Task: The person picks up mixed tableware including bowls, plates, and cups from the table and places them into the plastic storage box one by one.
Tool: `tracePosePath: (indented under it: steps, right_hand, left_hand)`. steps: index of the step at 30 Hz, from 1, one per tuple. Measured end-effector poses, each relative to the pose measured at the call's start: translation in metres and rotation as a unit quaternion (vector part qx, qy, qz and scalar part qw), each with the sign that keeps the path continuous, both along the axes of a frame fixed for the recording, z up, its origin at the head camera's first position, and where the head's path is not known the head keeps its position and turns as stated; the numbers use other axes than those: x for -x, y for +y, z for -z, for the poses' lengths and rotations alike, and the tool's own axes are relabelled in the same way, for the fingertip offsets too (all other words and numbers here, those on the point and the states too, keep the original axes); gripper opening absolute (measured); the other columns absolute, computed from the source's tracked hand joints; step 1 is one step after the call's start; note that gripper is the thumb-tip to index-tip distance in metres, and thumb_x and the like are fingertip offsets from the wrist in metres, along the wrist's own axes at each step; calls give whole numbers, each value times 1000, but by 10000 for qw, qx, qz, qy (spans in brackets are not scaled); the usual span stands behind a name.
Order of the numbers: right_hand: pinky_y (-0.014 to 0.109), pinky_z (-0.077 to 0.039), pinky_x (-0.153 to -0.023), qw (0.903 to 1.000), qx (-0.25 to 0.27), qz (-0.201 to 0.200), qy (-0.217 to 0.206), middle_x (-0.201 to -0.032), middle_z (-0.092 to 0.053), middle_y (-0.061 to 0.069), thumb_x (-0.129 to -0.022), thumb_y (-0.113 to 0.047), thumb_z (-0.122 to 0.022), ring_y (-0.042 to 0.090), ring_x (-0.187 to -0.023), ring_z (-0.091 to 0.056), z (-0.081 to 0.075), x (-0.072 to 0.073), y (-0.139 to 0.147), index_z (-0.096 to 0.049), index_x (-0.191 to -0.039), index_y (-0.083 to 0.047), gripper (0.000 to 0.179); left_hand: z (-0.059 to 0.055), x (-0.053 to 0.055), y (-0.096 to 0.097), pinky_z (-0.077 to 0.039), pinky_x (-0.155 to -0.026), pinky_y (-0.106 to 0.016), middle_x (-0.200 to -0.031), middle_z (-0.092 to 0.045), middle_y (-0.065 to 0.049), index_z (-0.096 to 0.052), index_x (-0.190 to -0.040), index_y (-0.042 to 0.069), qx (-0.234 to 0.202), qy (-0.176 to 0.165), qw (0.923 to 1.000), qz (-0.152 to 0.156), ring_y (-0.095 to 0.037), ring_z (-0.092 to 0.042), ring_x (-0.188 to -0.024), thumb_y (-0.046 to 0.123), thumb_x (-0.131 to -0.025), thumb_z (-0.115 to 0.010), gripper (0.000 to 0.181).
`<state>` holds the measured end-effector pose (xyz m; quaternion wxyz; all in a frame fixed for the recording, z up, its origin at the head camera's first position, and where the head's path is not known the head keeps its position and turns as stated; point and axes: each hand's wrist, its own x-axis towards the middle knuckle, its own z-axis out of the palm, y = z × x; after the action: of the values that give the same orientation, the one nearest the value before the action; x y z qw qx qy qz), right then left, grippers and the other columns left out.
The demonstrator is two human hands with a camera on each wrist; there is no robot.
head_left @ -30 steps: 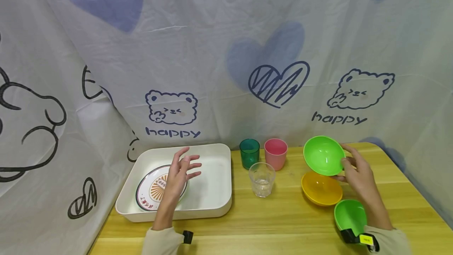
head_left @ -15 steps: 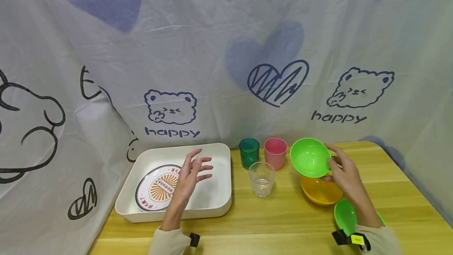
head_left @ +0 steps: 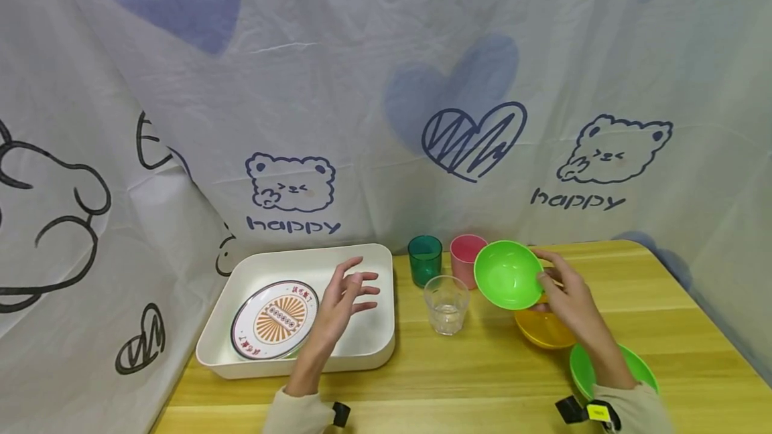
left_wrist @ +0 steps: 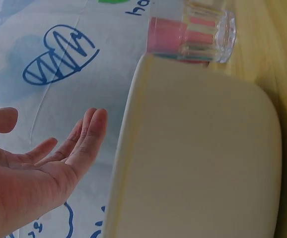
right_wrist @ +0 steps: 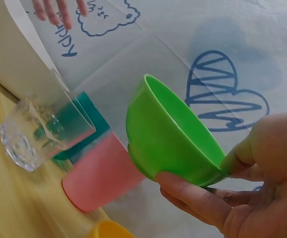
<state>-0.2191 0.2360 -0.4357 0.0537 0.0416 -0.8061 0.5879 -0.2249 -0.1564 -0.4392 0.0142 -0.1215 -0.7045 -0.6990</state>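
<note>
Transfer seems the step: right hand (head_left: 569, 293) pinches a raised green bowl (head_left: 508, 275), left hand (head_left: 340, 303) holds nothing. Next likely calls for steadiness.

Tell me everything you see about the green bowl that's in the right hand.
The green bowl is bright, plain and glossy, apparently plastic, with a round mouth, a smooth curved wall and a low foot at its base. The right hand grips it by one side, thumb at the rim and fingers against the outside. It is held above the table, tilted so its inside faces the head camera, and nothing shows inside. In the head view it partly covers the pink cup.
</note>
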Motion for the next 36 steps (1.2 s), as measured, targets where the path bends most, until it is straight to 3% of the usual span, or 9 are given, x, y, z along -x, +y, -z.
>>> tracePosePath:
  steps: [9,17,27,36]
  right_hand:
    - [36,-64,-66,9997,44,-220,-68,-125,-60,35,-108,-7,-43,27,-91,-70,0,-2,-16,-40,-150,0,43]
    - [35,-63,-63,9992,-51,-396,45,-124,-63,32,-109,-9,-46,25,-89,-69,-1,-6,-25,-45,-146,-1,38]
    - [38,-64,-62,9981,105,-615,-14,-127,-63,32,-108,-7,-50,21,-83,-69,-6,-9,-41,-48,-139,6,34]
    - [35,-63,-62,9965,-2,-840,-14,-124,-64,29,-107,-10,-53,26,-91,-70,-4,-12,-55,-53,-136,6,33]
  left_hand:
    - [1,-4,14,-60,-89,-52,-132,-57,-34,-38,-153,9,103,-30,9996,256,-48,-63,-112,21,-112,-45,43]
    - [4,-5,24,-60,-89,-53,-130,-62,-26,-40,-152,6,255,-90,9989,386,-53,-60,-114,21,-112,-45,42]
    - [7,-9,37,-54,-96,-62,-135,-58,-29,-38,-153,6,429,-235,9951,863,-44,-63,-114,24,-113,-43,44]
    - [10,-12,46,-58,-95,-50,-135,-58,-28,-36,-153,5,459,-366,9917,1142,-45,-62,-117,23,-113,-41,44]
